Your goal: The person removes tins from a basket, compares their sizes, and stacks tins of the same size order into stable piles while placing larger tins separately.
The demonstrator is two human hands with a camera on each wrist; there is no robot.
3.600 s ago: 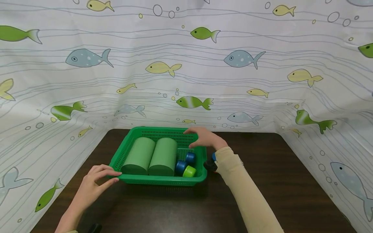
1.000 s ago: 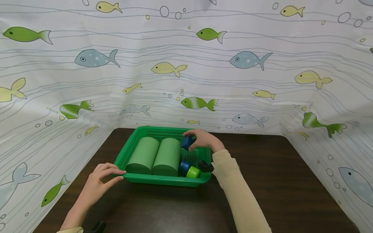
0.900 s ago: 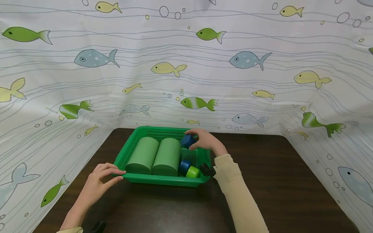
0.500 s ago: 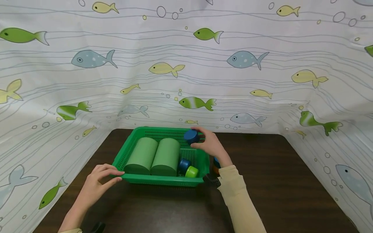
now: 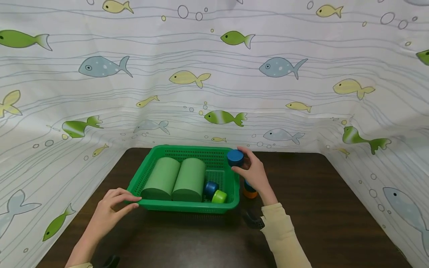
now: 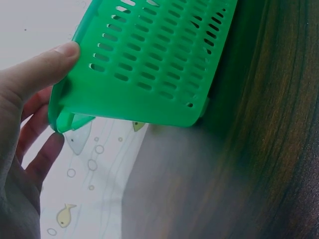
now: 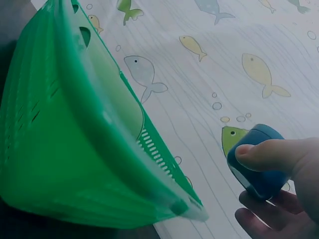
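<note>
My right hand (image 5: 253, 172) pinches a short blue cylinder (image 5: 235, 158) between thumb and fingers, above the right rim of the green basket (image 5: 187, 206). In the right wrist view the blue cylinder (image 7: 260, 167) appears clear of the basket wall. At the near left corner of the basket, my left hand (image 5: 110, 211) grips the rim; the left wrist view has its thumb on one side of the rim and fingers on the other. Inside lie two large pale green cylinders (image 5: 162, 176), a small blue cylinder (image 5: 210, 188) and a lime green one (image 5: 219, 197).
Just right of the basket, on the dark wooden table (image 5: 318, 208), a blue piece sits over an orange piece (image 5: 250, 192), partly behind my right wrist. White fish-patterned cloth (image 5: 214, 93) surrounds the table at the back and sides.
My right hand reached into the basket, took the blue cylinder, lifted it and carried it right to above the rim. The left hand stays on the basket corner.
</note>
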